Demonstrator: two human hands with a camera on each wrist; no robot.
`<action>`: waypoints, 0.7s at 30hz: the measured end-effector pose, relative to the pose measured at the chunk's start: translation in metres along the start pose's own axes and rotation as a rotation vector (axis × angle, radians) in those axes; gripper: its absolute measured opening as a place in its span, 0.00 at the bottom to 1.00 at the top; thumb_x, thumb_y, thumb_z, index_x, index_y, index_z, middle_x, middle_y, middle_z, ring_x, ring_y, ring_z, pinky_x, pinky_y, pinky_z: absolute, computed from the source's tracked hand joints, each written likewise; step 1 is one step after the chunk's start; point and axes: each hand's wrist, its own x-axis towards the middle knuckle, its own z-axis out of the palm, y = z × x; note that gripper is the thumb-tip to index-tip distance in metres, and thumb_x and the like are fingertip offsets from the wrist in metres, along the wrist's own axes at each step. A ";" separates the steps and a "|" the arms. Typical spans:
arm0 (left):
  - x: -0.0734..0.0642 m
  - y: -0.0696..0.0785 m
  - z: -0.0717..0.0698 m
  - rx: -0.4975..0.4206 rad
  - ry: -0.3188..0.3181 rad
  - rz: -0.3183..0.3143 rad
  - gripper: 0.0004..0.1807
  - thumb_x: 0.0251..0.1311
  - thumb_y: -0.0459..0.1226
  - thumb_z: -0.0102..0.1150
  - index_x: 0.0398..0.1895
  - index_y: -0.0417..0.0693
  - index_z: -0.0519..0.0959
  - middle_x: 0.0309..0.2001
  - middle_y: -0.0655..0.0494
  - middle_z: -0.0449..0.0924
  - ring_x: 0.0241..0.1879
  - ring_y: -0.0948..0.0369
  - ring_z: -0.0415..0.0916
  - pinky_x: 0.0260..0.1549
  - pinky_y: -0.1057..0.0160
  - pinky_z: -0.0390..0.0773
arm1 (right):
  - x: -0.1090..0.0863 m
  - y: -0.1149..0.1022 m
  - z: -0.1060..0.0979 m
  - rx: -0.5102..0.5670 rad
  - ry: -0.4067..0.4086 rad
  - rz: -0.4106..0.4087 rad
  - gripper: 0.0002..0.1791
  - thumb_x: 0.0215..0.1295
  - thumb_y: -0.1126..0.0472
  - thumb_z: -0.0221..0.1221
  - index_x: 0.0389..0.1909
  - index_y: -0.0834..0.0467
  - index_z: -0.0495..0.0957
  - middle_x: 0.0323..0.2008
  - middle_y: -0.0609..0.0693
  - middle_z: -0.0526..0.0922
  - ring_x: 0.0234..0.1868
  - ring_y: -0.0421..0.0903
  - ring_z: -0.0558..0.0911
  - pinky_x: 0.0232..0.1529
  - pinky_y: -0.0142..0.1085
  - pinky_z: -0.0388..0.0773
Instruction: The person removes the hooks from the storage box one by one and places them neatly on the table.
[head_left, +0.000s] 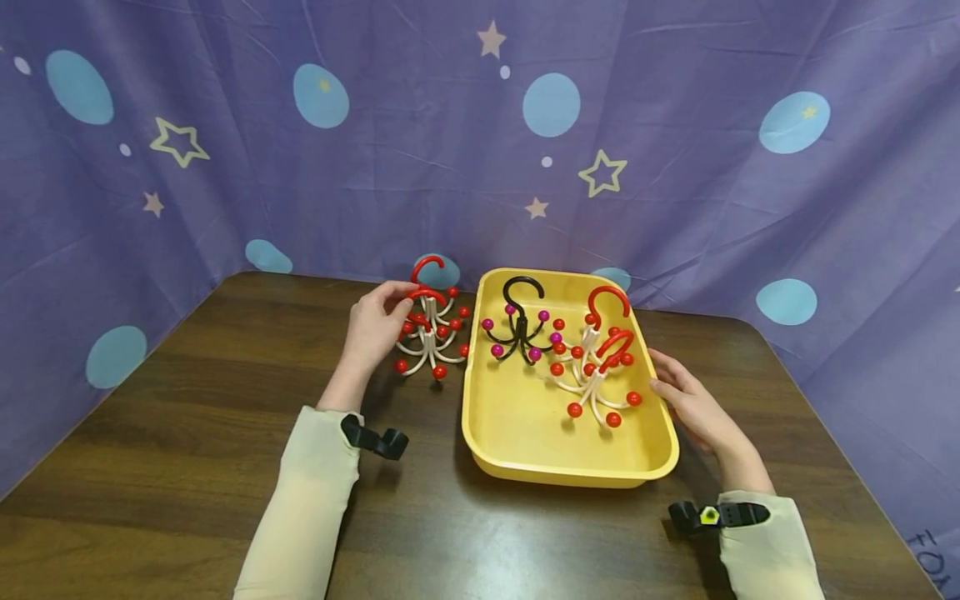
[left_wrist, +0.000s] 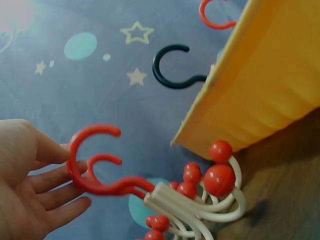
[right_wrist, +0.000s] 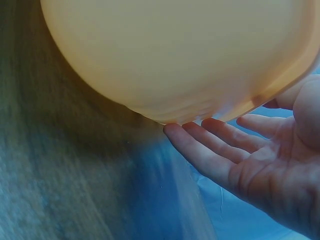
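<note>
Left of the yellow tray [head_left: 525, 433], my left hand [head_left: 375, 327] pinches the red hook of a white multi-arm hanger [head_left: 428, 337] with red ball tips. A second red-and-white hanger [head_left: 426, 263] stands close behind it, their arms overlapping in the head view. In the left wrist view, the thumb meets the curve of the red hook [left_wrist: 92, 187] while the other fingers extend behind. My right hand [head_left: 697, 404] rests at the tray's right side, its straight fingers [right_wrist: 202, 152] touching the outer wall.
Inside the tray, a black hanger [head_left: 522, 329] with magenta balls stands at the back left. Two red-and-white hangers, one behind [head_left: 592, 340] and one in front [head_left: 595, 385], overlap at the right. All sit on a brown wooden table [head_left: 187, 417] before a purple curtain [head_left: 420, 108].
</note>
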 end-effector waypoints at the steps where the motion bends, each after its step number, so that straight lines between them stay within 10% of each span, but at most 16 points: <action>1: -0.001 0.003 0.000 0.000 0.013 0.015 0.12 0.59 0.31 0.53 0.46 0.43 0.79 0.41 0.46 0.81 0.35 0.57 0.76 0.32 0.65 0.74 | 0.000 0.000 0.000 0.001 0.001 0.002 0.32 0.71 0.61 0.39 0.70 0.63 0.37 0.63 0.73 0.53 0.51 0.51 0.73 0.43 0.39 0.77; 11: -0.011 0.034 0.012 0.032 0.058 0.166 0.12 0.57 0.31 0.53 0.43 0.45 0.80 0.39 0.49 0.78 0.28 0.58 0.69 0.28 0.64 0.68 | 0.004 0.004 0.000 -0.002 0.001 -0.001 0.31 0.71 0.62 0.39 0.69 0.63 0.38 0.63 0.72 0.53 0.54 0.57 0.70 0.44 0.39 0.77; 21: -0.018 0.067 0.036 0.083 -0.035 0.278 0.12 0.59 0.32 0.52 0.44 0.47 0.80 0.45 0.53 0.78 0.19 0.59 0.64 0.25 0.64 0.68 | 0.005 0.004 -0.001 -0.009 0.002 0.002 0.31 0.71 0.61 0.40 0.70 0.63 0.38 0.64 0.72 0.53 0.56 0.58 0.69 0.46 0.41 0.76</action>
